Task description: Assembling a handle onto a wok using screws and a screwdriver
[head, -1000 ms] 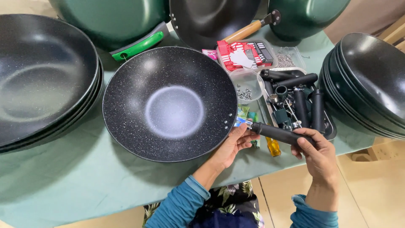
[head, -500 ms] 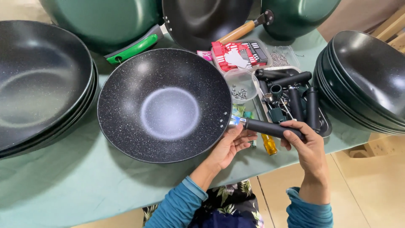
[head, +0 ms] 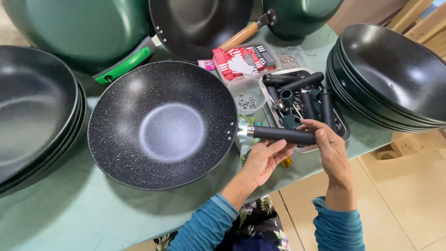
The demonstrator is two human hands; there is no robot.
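A black speckled wok point(head: 162, 125) lies on a green tablecloth point(head: 69, 214). Its black handle point(head: 283, 135) sticks out to the right from a metal collar. My left hand point(head: 262, 160) cups the handle from below, near the collar, fingers loosely spread. My right hand point(head: 327, 146) pinches the handle's outer end with fingertips. Behind the hands, a metal tray point(head: 341, 123) holds several loose black handles point(head: 302, 95).
Stacks of black woks stand at left point(head: 32, 116) and right point(head: 395, 79). Green pans point(head: 79, 28), a wooden-handled pan point(head: 200, 23), a clear tub of small nuts point(head: 248, 93) and a red-and-white packet point(head: 241, 60) lie behind. The table edge runs near my body.
The wok and its handle have shifted slightly left in view. My right hand slid toward the handle's outer end; my left hand stays under it.
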